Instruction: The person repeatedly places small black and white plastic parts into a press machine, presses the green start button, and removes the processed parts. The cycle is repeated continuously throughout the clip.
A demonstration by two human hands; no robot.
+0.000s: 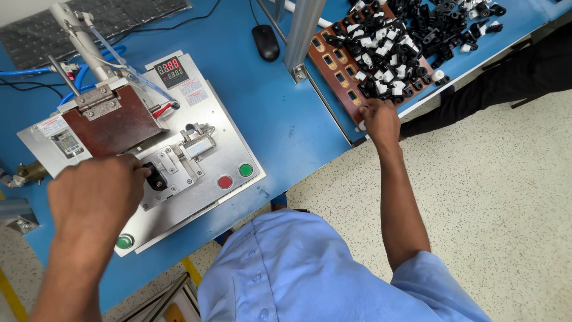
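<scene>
the blue worktop [280, 119] carries everything here, and the biggest thing on it is the grey metal press fixture [196, 155] with its brown hinged block [113, 122], a red button [224, 182] and two green buttons [246, 170]. to the right sits a brown slotted tray [333, 62] heaped with small black and white plastic parts [393, 36]. the left hand [95, 197] rests over the fixture's nest, its fingers [138, 172] curled down and touching a small black part [156, 179] seated there. the right hand [380, 119] reaches to the near edge of the tray, fingers bent onto the parts; whether it pinches one i cannot tell, as the back of the hand covers the tips. the black part looks light, stiff and smooth, a moulded piece that should not bend or break easily but could slip, so i judge it best pinched by its two outer sides between thumb and forefinger. the left fingertips and much of the nest are hidden under the hand, a dark mouse [266, 42] lies further back, and the tray's far end is cut off by the frame.
</scene>
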